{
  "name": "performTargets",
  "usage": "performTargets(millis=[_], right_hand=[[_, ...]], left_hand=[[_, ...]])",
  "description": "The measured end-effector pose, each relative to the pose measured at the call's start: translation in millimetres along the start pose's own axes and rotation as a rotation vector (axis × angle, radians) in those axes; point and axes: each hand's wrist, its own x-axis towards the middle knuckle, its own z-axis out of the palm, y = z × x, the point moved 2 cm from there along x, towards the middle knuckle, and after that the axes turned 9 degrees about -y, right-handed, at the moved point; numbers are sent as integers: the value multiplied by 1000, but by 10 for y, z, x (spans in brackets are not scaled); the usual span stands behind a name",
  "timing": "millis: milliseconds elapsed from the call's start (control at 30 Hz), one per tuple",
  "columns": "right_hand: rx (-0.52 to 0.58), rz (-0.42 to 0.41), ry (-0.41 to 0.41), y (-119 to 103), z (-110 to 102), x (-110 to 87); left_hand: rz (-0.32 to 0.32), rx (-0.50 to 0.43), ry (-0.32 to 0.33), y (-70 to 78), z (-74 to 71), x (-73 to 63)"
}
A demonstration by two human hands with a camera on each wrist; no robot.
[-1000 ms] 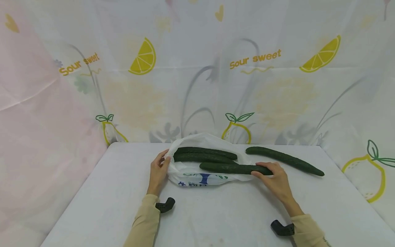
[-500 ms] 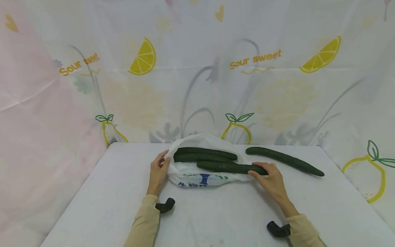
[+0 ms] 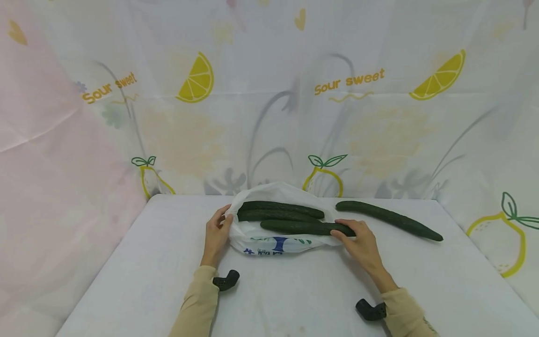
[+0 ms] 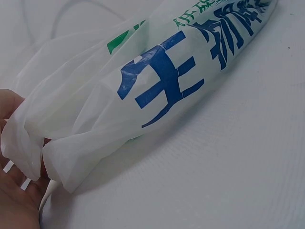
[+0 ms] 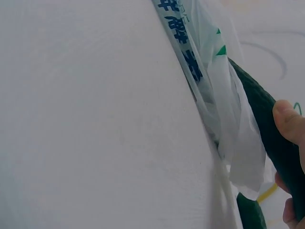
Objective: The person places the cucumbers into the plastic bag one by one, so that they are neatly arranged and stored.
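Observation:
A white plastic bag (image 3: 242, 241) with blue and green print lies on its side at the back of the table, its opening spread. Inside it two dark green cucumbers (image 3: 273, 215) lie side by side. My left hand (image 3: 216, 238) holds the bag's left end; the left wrist view has thin plastic (image 4: 71, 152) bunched at the fingers. My right hand (image 3: 361, 245) grips the right end of another cucumber (image 3: 294, 227), thumb on the near side. Most of that cucumber lies over the bag's opening, in front of the other two.
One more cucumber (image 3: 389, 217) lies slanted on the white tabletop (image 3: 290, 290), right of the bag and beyond my right hand. A printed fabric backdrop (image 3: 269, 117) rises right behind the table's back edge.
My right hand has moved left with its cucumber, sliding it further over the bag's opening. My left hand and the bag have stayed almost still.

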Motion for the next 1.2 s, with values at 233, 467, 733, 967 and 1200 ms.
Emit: performTargets(millis=[233,467,733,967,1200], right_hand=[[7,12,-21,-74,39,23],[15,12,-70,-142,112,50],[65,55,-105,-231,157,229],[102,79,-129,-222,157,272],[130,64,-170,-187,208,258]], left_hand=[[-21,18,-2,107,15,-45],[-21,-6,-15,49,34,-40],[10,-11,22,-213,22,128],[32,15,34,-220,1,175],[16,-40,27,-226,19,140]])
